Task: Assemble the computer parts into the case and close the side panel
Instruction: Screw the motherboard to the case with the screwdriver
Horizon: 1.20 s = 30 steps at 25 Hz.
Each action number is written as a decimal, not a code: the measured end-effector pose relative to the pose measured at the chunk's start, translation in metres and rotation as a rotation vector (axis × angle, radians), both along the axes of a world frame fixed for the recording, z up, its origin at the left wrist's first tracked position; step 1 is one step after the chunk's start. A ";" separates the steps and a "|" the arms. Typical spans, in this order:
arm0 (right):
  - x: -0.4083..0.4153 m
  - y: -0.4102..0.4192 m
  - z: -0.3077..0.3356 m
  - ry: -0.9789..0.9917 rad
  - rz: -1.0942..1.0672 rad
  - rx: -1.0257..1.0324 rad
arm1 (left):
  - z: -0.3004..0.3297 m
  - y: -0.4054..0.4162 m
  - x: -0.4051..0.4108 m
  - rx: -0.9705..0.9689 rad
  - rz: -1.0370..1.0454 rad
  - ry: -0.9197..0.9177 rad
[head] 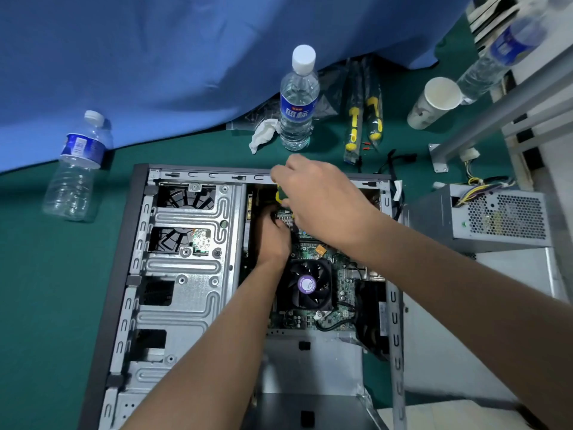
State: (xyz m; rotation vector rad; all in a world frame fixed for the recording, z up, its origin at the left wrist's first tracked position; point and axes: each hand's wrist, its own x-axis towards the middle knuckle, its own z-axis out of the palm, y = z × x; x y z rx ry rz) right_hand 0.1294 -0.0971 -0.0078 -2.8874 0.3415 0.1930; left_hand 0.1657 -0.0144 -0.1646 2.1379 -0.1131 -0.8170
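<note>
The open computer case (192, 262) lies on its side on the green table, its motherboard (338, 280) and black CPU fan (308, 285) exposed. My right hand (322, 197) grips a yellow-and-green screwdriver (280, 195) over the upper part of the board. My left hand (273, 234) reaches down inside the case just below it, fingers curled near a grey metal part (284, 219); what they hold is hidden. The grey power supply (502, 218) with its coloured wires sits outside the case at the right.
A full water bottle (297, 100) and crumpled tissue (263, 133) stand behind the case. An empty bottle (76, 169) lies at the left, bagged screwdrivers (364, 119) and a paper cup (434, 102) at the back right. Blue cloth (155, 57) covers the back.
</note>
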 end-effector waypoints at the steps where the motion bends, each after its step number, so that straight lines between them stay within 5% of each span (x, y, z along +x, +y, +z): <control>1: 0.002 0.003 0.002 0.010 0.008 -0.015 | 0.005 0.000 0.000 -0.016 -0.016 0.056; 4: 0.004 0.004 0.006 0.040 0.052 -0.033 | 0.026 0.003 -0.003 0.037 -0.071 0.091; 10: 0.009 0.003 0.007 0.136 0.050 -0.137 | 0.098 0.033 -0.016 0.132 -0.558 -0.068; 14: 0.013 0.007 0.007 0.188 0.001 -0.275 | 0.130 0.084 0.011 0.116 -0.598 -0.514; 17: 0.007 0.004 0.015 0.289 0.006 -0.086 | 0.117 0.121 0.046 0.155 -0.625 -0.807; 20: 0.001 0.006 0.016 0.277 0.119 -0.126 | 0.098 0.138 0.056 0.337 -0.725 -0.762; 26: 0.016 0.015 0.007 0.241 0.007 -0.371 | 0.083 0.139 0.061 0.346 -0.745 -0.863; 30: 0.017 0.017 0.011 0.249 -0.016 -0.099 | 0.082 0.139 0.060 0.365 -0.748 -0.856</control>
